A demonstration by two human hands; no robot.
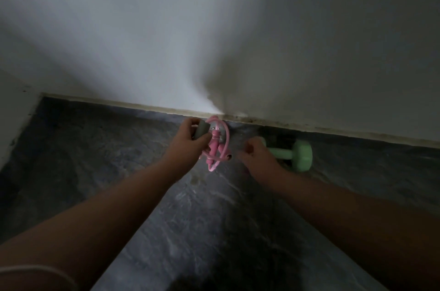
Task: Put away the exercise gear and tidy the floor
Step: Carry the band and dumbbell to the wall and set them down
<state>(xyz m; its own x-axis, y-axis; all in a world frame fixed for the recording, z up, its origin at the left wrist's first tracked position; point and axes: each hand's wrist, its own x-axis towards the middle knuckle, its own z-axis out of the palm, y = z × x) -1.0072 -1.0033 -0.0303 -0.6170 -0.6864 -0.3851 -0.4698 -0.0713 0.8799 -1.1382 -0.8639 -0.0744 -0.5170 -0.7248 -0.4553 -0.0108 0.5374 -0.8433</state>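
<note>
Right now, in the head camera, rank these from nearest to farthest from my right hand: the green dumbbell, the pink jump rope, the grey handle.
From the right hand:
1. Green dumbbell, under and beside the hand, to its right.
2. Pink jump rope, just left.
3. Grey handle, farther left, in the left hand.

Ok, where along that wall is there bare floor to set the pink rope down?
Bare floor runs left of the left hand, along the skirting to the corner. It is crowded right of the jump rope, where the right hand is at the green dumbbell by the wall. Floor nearer the person is also free.
</note>
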